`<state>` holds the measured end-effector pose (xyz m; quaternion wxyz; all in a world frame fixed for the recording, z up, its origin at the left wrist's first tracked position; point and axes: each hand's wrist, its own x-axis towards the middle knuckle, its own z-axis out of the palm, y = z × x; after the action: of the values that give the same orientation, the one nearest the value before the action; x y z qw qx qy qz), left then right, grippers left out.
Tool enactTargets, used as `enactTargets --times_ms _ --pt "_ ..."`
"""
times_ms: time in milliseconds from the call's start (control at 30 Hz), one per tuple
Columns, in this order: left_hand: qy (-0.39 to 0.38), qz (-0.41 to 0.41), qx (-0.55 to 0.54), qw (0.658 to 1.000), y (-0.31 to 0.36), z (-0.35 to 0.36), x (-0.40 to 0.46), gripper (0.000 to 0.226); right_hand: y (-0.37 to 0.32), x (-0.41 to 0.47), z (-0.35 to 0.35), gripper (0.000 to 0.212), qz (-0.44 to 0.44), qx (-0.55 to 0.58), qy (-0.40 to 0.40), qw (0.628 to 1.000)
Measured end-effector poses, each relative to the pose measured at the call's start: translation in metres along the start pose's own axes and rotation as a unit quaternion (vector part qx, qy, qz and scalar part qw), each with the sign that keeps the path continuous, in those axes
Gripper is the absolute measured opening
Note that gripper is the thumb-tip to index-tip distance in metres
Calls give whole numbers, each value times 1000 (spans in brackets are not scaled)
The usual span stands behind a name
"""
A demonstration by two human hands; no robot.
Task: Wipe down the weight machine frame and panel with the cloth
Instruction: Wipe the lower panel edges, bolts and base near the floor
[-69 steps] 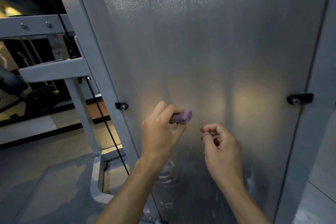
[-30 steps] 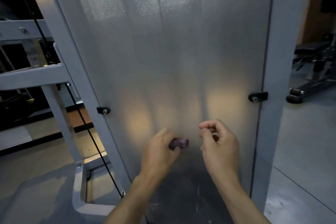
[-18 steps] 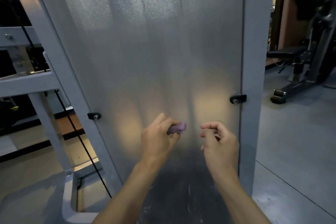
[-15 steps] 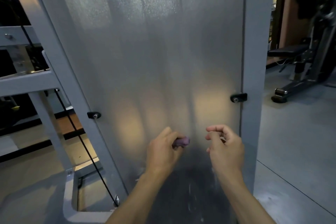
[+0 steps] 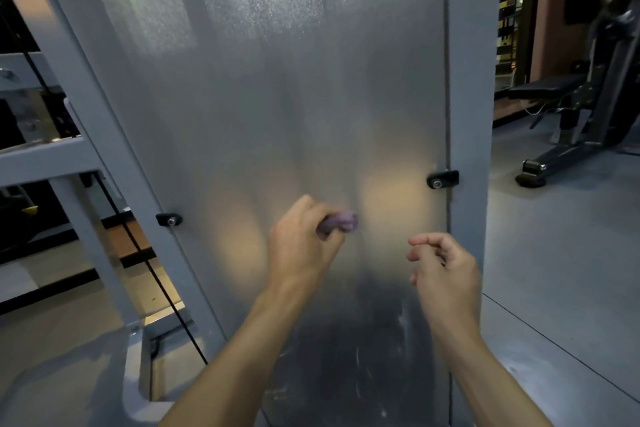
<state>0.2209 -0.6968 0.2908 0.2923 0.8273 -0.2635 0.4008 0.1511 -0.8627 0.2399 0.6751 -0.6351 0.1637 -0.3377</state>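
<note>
A person's left hand (image 5: 304, 250) grips a small wadded purple cloth (image 5: 341, 222) and holds it against the frosted grey panel (image 5: 277, 97) of a weight machine, fingers curled round the wad so that only its right end shows; the cloth sits at mid-height on the panel, between two pale glowing patches. The right hand (image 5: 445, 270) hovers just to the right of it, near the panel's right edge, fingers loosely curled with thumb and forefinger close together and nothing between them; whether it touches the panel cannot be told. The panel stands between two grey frame posts, the left post (image 5: 104, 135) slanting and the right post (image 5: 467, 80) upright; a black clip (image 5: 169, 219) with a bolt holds the panel at its left edge, and a second black clip (image 5: 442, 179) holds it higher at the right edge. The lower part of the panel is darker and streaked with pale marks. A thin black cable (image 5: 152, 274) runs down beside the left post towards the machine's grey base (image 5: 135, 388); far right, a dark padded bench (image 5: 543, 85) on a black stand rests on the grey floor (image 5: 561, 253).
</note>
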Motion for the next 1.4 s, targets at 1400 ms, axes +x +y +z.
enactTargets --times_ms 1400 --pt "-210 26 1 977 12 60 -62 31 -11 21 -21 28 5 40 12 999"
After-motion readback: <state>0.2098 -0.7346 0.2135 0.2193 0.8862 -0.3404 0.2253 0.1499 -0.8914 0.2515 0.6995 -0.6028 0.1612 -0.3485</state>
